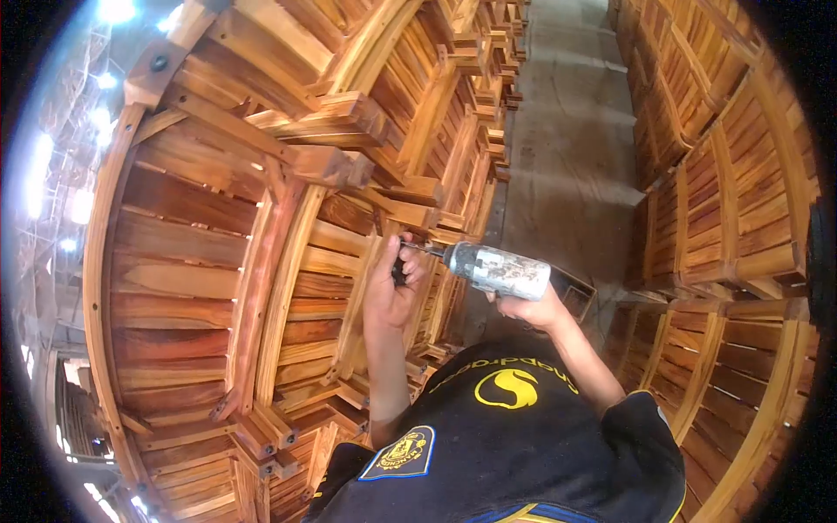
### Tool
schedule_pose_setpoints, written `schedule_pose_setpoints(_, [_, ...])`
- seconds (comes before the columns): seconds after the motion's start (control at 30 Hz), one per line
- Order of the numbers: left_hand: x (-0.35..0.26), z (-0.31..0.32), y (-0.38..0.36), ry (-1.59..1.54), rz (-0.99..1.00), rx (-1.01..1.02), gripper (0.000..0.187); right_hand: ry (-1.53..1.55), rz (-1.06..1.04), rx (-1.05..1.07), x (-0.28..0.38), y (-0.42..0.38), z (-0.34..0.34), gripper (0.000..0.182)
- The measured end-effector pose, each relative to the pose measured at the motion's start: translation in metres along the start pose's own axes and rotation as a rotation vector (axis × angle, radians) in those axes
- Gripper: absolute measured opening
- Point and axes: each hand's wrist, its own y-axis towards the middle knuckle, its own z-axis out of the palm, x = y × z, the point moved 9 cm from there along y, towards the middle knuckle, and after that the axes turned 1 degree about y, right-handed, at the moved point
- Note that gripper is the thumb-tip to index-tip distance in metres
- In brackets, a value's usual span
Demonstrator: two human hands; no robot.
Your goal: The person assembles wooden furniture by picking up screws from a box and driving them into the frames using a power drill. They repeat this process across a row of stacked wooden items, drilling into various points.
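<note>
Things are pretty snug around the scuffed grey-white power driver with a dark nose (501, 271): it's held at the edge of the orange-brown slatted wooden furniture frames (179, 275), with its thin metal bit (429, 250) pointed towards them. The driver is grasped by the right hand (532, 308) from below. The left hand (394, 292) is raised by the bit's tip, fingers curled; something dark shows at the palm, but whether it's actually gripped can't be told from here. Way more room is left by the bare grey floor strip (567, 122), bounded opposite by a second row of brown slatted wooden panels (702, 209). Streaky grain is seen on the flat slats, and chunky, square-ended rails (327, 166) are left jutting out.
</note>
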Motion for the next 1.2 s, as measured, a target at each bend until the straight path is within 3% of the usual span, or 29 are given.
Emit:
schedule_pose_setpoints(0.3, [-0.012,0.02,0.017,0.177,0.104,0.021,0.022,-0.047,-0.027,-0.091,0.024,0.019,-0.014,0.024])
schedule_pose_setpoints(0.7, [-0.048,0.043,0.026,0.151,0.147,0.007,0.021,-0.166,-0.207,0.079,0.03,0.065,-0.009,0.026])
schedule_pose_setpoints(0.77, [-0.051,0.043,0.025,0.162,0.155,-0.007,0.021,-0.269,-0.378,0.136,0.043,0.067,-0.003,0.027])
schedule_pose_setpoints(0.87, [-0.057,0.044,0.024,0.171,0.159,-0.032,0.022,-0.213,-0.294,0.167,0.041,0.072,0.004,0.028])
schedule_pose_setpoints(0.93, [-0.062,0.047,0.027,0.161,0.17,-0.042,0.022,-0.255,-0.375,0.143,0.053,0.075,0.01,0.031])
schedule_pose_setpoints(1.03, [-0.07,0.053,0.026,0.218,0.248,-0.097,0.025,-0.293,-0.483,0.098,0.064,0.08,0.018,0.036])
schedule_pose_setpoints(1.1, [-0.086,0.066,0.019,0.407,0.405,-0.127,0.028,-0.285,-0.511,0.082,0.068,0.086,0.023,0.039])
schedule_pose_setpoints(1.2, [-0.096,0.066,0.017,0.521,0.451,-0.137,0.032,-0.308,-0.606,0.059,0.079,0.091,0.027,0.041])
